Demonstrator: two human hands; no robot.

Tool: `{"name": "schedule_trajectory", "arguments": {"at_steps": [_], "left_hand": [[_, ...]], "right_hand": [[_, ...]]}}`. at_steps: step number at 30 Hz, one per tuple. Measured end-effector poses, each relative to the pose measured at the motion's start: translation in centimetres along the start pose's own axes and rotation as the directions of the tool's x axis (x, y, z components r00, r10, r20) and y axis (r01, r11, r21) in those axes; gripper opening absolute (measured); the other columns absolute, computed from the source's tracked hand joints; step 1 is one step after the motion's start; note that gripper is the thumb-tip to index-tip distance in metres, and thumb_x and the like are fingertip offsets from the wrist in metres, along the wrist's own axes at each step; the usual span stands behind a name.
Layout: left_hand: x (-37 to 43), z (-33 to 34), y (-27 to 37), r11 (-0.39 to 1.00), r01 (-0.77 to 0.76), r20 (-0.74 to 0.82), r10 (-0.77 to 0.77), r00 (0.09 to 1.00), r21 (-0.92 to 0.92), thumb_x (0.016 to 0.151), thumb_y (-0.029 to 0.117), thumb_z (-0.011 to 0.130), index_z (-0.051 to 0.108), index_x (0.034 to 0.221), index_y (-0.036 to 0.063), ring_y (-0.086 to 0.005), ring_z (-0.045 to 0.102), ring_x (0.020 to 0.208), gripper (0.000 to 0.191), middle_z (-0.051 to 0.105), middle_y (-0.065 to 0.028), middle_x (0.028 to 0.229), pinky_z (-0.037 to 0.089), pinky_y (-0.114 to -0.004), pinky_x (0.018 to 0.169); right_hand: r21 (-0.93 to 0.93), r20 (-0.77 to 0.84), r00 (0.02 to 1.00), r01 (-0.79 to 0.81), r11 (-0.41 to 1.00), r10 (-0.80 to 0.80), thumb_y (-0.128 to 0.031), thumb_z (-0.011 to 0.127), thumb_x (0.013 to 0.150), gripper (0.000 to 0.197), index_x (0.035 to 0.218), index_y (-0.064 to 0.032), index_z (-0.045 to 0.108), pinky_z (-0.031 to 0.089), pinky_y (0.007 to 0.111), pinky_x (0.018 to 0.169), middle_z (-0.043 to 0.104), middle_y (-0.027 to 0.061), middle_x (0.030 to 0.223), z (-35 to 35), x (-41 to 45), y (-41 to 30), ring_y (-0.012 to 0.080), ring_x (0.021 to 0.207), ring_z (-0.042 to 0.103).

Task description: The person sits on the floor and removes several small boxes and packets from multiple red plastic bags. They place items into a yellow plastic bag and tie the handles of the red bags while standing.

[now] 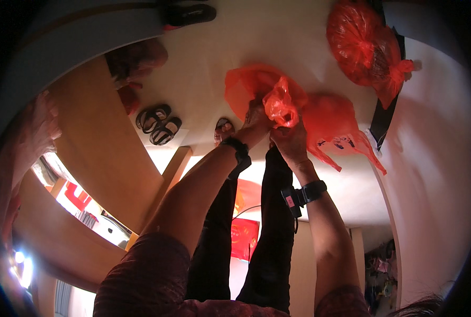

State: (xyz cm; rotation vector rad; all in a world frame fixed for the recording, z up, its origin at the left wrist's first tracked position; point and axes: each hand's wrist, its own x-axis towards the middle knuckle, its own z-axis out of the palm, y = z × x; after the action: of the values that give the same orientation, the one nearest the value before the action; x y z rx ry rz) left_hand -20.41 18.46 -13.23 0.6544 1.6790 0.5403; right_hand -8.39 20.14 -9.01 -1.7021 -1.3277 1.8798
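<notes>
A thin red plastic bag (237, 85) is spread out low in front of me, its upper part bunched into a crumpled loop (279, 101). My right hand (293, 142) pinches the base of that bunch from the near side. On the left of the bunch, my left hand (256, 119) grips the same bag, its fingers partly hidden behind the plastic. Against the right side of this bag lies another piece of red plastic bag (330, 119), with two handles and dark printed writing; whether both are one bag I cannot tell.
A filled, knotted red bag (356, 47) rests by the wall at upper right. Sandals (158, 123) sit on the floor (203, 51) at left, a dark shoe (191, 15) farther off. A wooden cabinet panel (100, 130) stands left; a red package (244, 237) shows between my legs.
</notes>
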Motion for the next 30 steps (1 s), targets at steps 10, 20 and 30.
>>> {"name": "schedule_trajectory", "arguments": {"at_steps": [10, 20, 30], "left_hand": [[1.3, -8.5, 2.8, 0.460, -0.459, 0.153, 0.560, 0.814, 0.760, 0.062, 0.003, 0.056, 0.057, 0.081, 0.0037, -0.0275, 0.045, 0.096, 0.019, 0.049, -0.0093, 0.084, 0.041, -0.043, 0.079], [4.5, -11.0, 5.8, -0.272, -0.272, 0.284, 0.006, 0.959, 0.923, 0.070, 0.013, 0.066, 0.065, 0.084, 0.0086, -0.0267, 0.043, 0.094, 0.015, 0.049, -0.0091, 0.094, 0.035, -0.041, 0.081], [1.3, -10.9, 2.0, 0.712, -0.492, 0.033, 0.552, 0.833, 0.500, 0.069, -0.002, 0.057, 0.056, 0.074, 0.0030, -0.0300, 0.049, 0.092, 0.007, 0.055, -0.0102, 0.093, 0.043, -0.039, 0.079]], "right_hand": [[-0.400, -0.059, 0.934, 0.302, 0.865, -0.353, 0.000, 0.063, 0.076, 0.065, 0.134, -0.0061, 0.033, 0.050, 0.029, 0.075, 0.053, 0.0122, 0.113, -0.1, -1.2, 0.3, 0.0194, 0.088, 0.058], [-0.325, -0.216, 0.974, -0.013, 0.946, -0.061, -0.003, 0.062, 0.074, 0.039, 0.110, -0.0004, 0.050, 0.048, 0.039, 0.066, 0.057, 0.0183, 0.100, 0.0, -1.1, 0.3, 0.0333, 0.081, 0.057], [-0.557, -0.474, 0.852, -0.096, 0.825, -0.221, -0.018, 0.067, 0.071, 0.048, 0.107, 0.0025, 0.043, 0.047, 0.046, 0.077, 0.046, 0.0221, 0.099, 0.5, -0.3, 1.0, 0.0382, 0.094, 0.047]]}}
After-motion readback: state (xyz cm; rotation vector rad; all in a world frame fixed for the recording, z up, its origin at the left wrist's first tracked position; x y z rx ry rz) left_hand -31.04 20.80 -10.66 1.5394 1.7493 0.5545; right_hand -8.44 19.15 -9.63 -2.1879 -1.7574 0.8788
